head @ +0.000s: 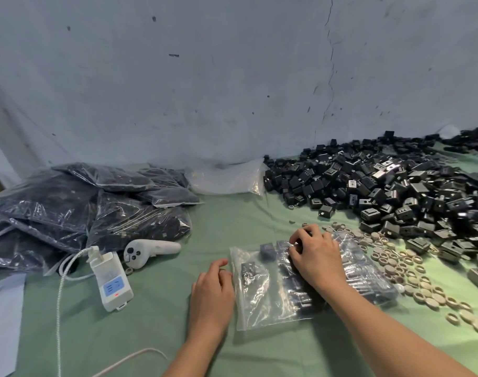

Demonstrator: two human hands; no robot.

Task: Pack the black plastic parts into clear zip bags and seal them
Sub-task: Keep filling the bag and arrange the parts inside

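A clear zip bag (270, 303) holding several black plastic parts lies flat on the green cloth in front of me. My left hand (213, 289) pinches the bag's left edge near its top corner, fingers curled. My right hand (318, 257) lies on top of the bag, fingers curled and pinching its upper edge. A large heap of loose black plastic parts (382, 186) covers the right of the table. Filled bags of black parts (77, 210) are stacked at the left.
A pile of empty clear bags (227, 178) lies at the back by the wall. Beige rings (412, 276) are scattered right of the bag. A white controller (148, 248), a white power strip (111, 281) with its cable, and white paper (3, 322) lie to the left.
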